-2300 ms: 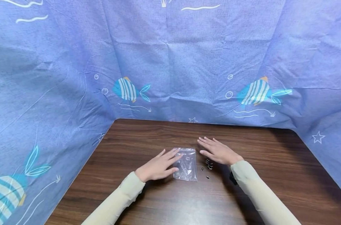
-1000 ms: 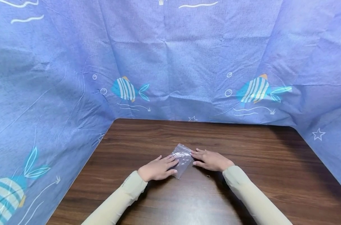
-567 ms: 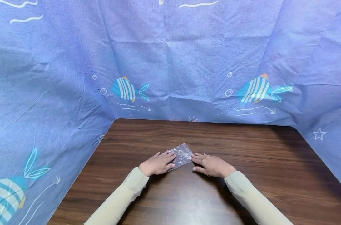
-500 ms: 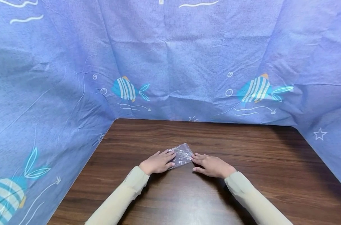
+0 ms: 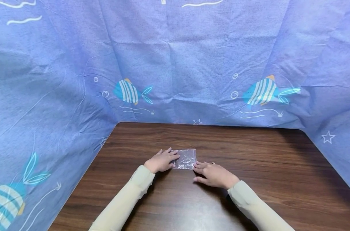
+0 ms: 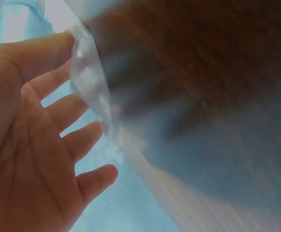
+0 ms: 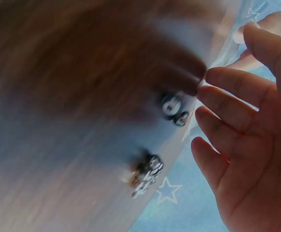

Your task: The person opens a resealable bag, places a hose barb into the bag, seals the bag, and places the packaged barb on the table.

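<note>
A clear plastic zip bag (image 5: 185, 159) lies flat on the table between both hands, its zip edge to the right. My left hand (image 5: 161, 161) rests its outstretched fingers on the bag's left part. In the left wrist view the edge of the bag (image 6: 89, 72) meets the thumb and fingertips. With its fingers extended, my right hand (image 5: 213, 175) touches the bag's lower right corner. Small metal screws (image 7: 147, 174) sit by that hand in the right wrist view, blurred. From the head only one small metal piece (image 5: 213, 163) shows behind the right hand, which hides the others.
The dark wood-grain table (image 5: 152, 134) reaches back to a blue fish-print cloth (image 5: 169, 64). The cloth also hangs along the left and right sides.
The bag has turned clockwise under the hands, from zip edge at the back to zip edge at the right. My left hand moved slightly away from me, the right slightly nearer.
</note>
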{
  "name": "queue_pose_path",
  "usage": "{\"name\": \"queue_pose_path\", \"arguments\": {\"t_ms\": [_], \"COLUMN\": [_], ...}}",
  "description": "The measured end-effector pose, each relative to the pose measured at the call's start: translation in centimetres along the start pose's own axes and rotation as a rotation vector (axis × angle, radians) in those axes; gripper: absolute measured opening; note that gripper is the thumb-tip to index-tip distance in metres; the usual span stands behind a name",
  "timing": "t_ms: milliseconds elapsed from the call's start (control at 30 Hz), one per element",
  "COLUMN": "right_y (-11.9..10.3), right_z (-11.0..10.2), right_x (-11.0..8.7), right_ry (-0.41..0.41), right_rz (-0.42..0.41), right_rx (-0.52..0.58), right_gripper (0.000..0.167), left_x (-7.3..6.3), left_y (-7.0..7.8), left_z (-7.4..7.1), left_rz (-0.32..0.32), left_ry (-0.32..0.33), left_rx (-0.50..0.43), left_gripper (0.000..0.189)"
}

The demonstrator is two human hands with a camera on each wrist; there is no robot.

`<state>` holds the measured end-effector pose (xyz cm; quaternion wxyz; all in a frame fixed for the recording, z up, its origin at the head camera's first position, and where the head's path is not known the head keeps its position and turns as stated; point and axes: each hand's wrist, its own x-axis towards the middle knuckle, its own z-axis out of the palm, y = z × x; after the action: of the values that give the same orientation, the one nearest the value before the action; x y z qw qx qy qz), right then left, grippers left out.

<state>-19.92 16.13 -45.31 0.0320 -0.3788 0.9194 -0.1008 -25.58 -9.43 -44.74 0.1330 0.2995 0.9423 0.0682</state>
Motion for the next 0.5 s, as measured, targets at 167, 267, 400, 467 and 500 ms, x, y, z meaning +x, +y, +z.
{"name": "queue_pose_path", "arguments": {"t_ms": [167,267,400,467,500], "right_y": [-0.1,0.2,0.8,1.1,1.2], "right_z": [0.3,0.3,0.5,0.5,0.5], "right_x": [0.1,0.2,0.5,0.5,0.6], "right_ry": [0.015,0.014,0.021,0.038,0.052], "right_rz": [-0.009,-0.008,-0.006,0.002,0.005], "right_rx": [0.005,0.044,0.120,0.156,0.170], "right_gripper": [0.048,0.045,0.039,0.036,0.034], "left_x": [0.1,0.2,0.4,0.5,0.6], "left_y": [0.1,0.4,0.9,1.3,1.5], "left_z": [-0.1,-0.2,-0.6,-0.8,-0.8], "left_rz": [0.011,0.027,0.063,0.078,0.076], "left_ry": [0.010,0.033,0.100,0.152,0.173], "left_rx": [0.023,0.050,0.066,0.059,0.048], "left_gripper": [0.047,0.049,0.053,0.051,0.048]}}
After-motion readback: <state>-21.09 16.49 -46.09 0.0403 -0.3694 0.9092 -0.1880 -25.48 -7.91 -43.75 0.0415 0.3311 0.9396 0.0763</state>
